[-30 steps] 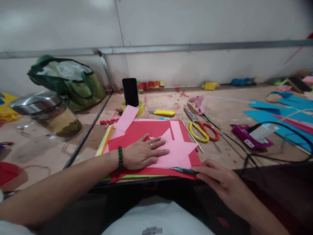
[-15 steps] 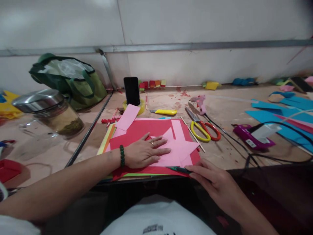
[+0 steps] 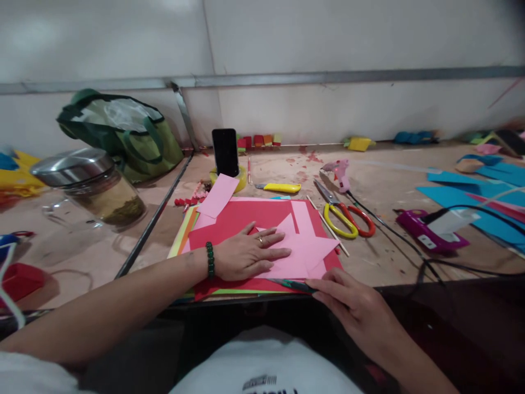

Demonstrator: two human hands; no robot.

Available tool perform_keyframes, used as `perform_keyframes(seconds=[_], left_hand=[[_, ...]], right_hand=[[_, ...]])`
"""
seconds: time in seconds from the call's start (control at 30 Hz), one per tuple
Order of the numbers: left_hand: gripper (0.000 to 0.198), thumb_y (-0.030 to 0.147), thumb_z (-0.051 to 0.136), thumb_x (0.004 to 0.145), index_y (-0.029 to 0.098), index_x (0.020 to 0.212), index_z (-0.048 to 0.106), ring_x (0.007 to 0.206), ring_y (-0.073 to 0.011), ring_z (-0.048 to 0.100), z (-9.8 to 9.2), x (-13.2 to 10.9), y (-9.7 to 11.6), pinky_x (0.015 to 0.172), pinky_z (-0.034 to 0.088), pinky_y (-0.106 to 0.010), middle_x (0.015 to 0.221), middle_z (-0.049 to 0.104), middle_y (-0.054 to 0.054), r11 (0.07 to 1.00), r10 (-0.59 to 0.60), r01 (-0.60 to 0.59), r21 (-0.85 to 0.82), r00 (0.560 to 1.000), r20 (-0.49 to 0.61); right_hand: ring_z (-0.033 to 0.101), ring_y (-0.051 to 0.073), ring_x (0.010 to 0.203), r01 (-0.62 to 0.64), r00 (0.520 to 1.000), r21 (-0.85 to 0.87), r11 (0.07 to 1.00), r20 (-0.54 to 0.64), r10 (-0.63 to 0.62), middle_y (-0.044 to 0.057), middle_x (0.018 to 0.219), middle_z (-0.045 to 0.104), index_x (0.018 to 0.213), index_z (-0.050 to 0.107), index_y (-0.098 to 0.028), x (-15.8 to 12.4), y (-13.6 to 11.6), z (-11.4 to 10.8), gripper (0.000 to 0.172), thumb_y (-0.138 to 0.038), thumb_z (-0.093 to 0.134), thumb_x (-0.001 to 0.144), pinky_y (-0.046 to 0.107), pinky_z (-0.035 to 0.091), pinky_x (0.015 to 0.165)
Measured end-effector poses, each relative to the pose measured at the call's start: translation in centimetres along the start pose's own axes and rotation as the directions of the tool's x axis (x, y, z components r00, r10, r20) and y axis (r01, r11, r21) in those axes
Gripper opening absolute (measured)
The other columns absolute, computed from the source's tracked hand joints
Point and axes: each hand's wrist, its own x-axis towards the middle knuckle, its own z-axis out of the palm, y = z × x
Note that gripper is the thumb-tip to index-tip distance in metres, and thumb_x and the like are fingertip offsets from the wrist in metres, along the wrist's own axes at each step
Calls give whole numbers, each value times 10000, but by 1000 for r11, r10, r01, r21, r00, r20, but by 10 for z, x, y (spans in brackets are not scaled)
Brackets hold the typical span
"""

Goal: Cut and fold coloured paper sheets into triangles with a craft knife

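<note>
My left hand (image 3: 248,253) lies flat with fingers spread on pink paper (image 3: 295,257) with a star-like point, holding it against red paper (image 3: 241,210). In my right hand (image 3: 348,303) is a slim green-and-black utility knife (image 3: 294,284), its blade pointing left along the front edge of the pink paper. My fingers hide most of its handle. More coloured sheets lie under the red one. A loose pink strip (image 3: 219,196) rests at the stack's back left corner.
Behind the stack are a phone (image 3: 225,153) propped by a tape roll, and a yellow utility knife (image 3: 281,187). To the right lie scissors (image 3: 342,216), a pink glue gun (image 3: 340,175) and a purple power strip (image 3: 430,232) with cables. A glass jar (image 3: 106,191) and green bag (image 3: 151,145) stand left.
My right hand has slid the utility knife a little to the left along the pink paper's front edge. My left hand stays on the paper. The whole view has shifted slightly.
</note>
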Motion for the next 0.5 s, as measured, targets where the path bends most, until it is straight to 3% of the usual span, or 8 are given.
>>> perform_keyframes(seconds=[0.5], left_hand=[[499,432,246,988,316,1474,248,1430,-313,152,0,0,1,1080,82,-641,1571,138,-81,1000,-13,13,3,1000,10]], right_hand=[[563,107,600,55,997,-43,998,-43,-56,20,766,571,1061,677,-190,11,-16,13,242,-183,477,926,212,437,536]])
